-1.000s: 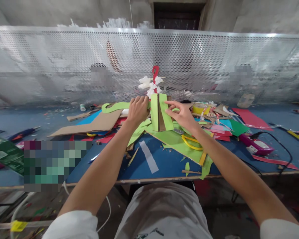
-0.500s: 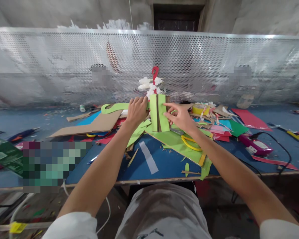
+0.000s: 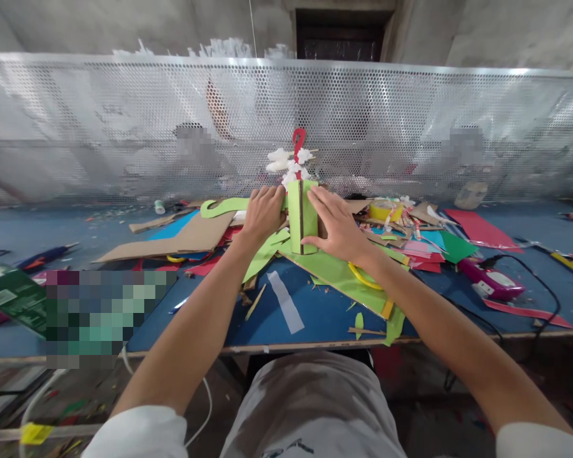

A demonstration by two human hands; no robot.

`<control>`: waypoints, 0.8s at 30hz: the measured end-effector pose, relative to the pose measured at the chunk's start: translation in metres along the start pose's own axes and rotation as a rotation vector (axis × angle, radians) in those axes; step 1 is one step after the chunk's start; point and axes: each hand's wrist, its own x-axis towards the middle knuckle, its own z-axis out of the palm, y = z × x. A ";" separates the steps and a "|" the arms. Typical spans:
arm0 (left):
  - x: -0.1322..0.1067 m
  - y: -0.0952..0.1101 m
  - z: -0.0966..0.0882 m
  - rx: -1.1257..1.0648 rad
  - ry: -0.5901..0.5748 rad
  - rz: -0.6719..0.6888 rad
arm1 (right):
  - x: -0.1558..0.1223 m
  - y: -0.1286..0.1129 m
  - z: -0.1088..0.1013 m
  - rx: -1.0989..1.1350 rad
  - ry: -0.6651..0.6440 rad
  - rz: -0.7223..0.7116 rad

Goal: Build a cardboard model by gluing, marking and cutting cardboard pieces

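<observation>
A light green cardboard box shape (image 3: 295, 216) stands upright in front of me, with a narrow brown gap down its face. My left hand (image 3: 266, 213) is closed at its left side, fingertips hidden behind the edge. From under that hand a curled green strip (image 3: 224, 205) sticks out to the left. Against the right part of the face lies my right hand (image 3: 337, 219), fingers stretched along the upper edge and thumb spread low near the gap. Behind the box rise a red hooked piece (image 3: 298, 137) and white flower-like shapes (image 3: 279, 159).
Green sheet pieces (image 3: 334, 277) lie under the box, with yellow-handled scissors (image 3: 363, 278) by my right forearm. Brown cardboard (image 3: 186, 242) is at left, a purple device (image 3: 494, 280) with a black cord at right. A perforated metal screen (image 3: 124, 127) closes off the back.
My right hand has gone from fingertips touching the right panel to lying flat along it. The panel has swung inward and the brown gap has narrowed. My left hand stays in place.
</observation>
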 end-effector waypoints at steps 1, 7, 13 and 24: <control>0.000 0.000 0.000 -0.002 -0.002 0.004 | 0.000 -0.001 0.001 -0.020 -0.015 -0.003; 0.000 -0.001 -0.001 -0.030 -0.010 0.005 | -0.001 0.005 0.004 -0.073 -0.083 -0.031; 0.000 -0.002 -0.001 -0.062 -0.016 -0.019 | 0.000 0.015 0.005 -0.086 -0.132 -0.046; -0.001 -0.008 -0.006 -0.065 -0.036 -0.058 | -0.002 0.007 -0.007 -0.100 -0.125 -0.264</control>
